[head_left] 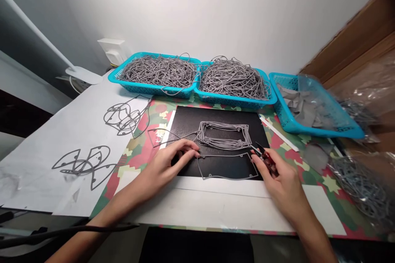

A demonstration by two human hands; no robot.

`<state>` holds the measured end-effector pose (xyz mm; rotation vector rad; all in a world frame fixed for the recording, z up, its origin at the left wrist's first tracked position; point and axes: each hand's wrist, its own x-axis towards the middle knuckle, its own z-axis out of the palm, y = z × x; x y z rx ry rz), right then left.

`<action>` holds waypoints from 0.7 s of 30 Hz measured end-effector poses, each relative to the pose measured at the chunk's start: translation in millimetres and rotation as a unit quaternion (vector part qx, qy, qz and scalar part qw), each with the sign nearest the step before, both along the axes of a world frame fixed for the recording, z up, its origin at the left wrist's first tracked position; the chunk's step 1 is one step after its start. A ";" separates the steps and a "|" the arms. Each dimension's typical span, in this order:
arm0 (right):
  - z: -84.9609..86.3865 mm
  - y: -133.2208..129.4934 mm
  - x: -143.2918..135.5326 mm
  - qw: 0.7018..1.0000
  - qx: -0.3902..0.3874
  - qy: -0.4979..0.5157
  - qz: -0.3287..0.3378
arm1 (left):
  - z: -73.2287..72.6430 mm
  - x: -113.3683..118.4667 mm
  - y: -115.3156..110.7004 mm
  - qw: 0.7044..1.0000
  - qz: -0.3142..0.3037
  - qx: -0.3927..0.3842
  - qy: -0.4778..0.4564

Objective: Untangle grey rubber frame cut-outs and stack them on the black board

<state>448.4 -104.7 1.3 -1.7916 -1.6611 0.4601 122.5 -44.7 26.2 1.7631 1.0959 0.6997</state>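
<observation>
A thin grey gasket [226, 178], a rectangular frame with small tabs, lies on the black mat [185, 131] in front of me. At its upper left corner my left hand [174, 158] is closed, thumb and fingertips pinching it. My right hand [279, 172] is closed around a small pointed tool with dark tips and some red [268, 157]; its exact kind is hidden by the fingers. The right thumb and fingertip meet the gasket's upper right corner. Just behind, a stack of similar gaskets [224, 144] rests on the mat.
Two blue baskets [154, 86] heaped with grey gaskets stand behind the mat. A third blue basket [286, 121] at right holds grey flat scraps. Loose gaskets [83, 166] lie on the left. Plastic bags of grey pieces [361, 185] and cardboard [348, 35] line the right side.
</observation>
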 end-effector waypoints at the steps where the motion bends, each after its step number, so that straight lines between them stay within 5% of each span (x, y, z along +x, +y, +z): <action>1: 0.3 0.1 -0.1 1.000 0.001 0.004 -0.004 | -0.8 -0.7 -0.2 1.000 -0.003 0.001 -0.007; 12: 15.6 5.4 -3.3 0.987 -0.060 0.150 -0.012 | -1.5 2.0 1.4 0.999 0.017 0.027 0.036; 21: -1.5 7.8 0.7 0.992 -0.036 0.121 0.022 | 1.4 2.1 3.5 1.000 0.011 0.022 0.003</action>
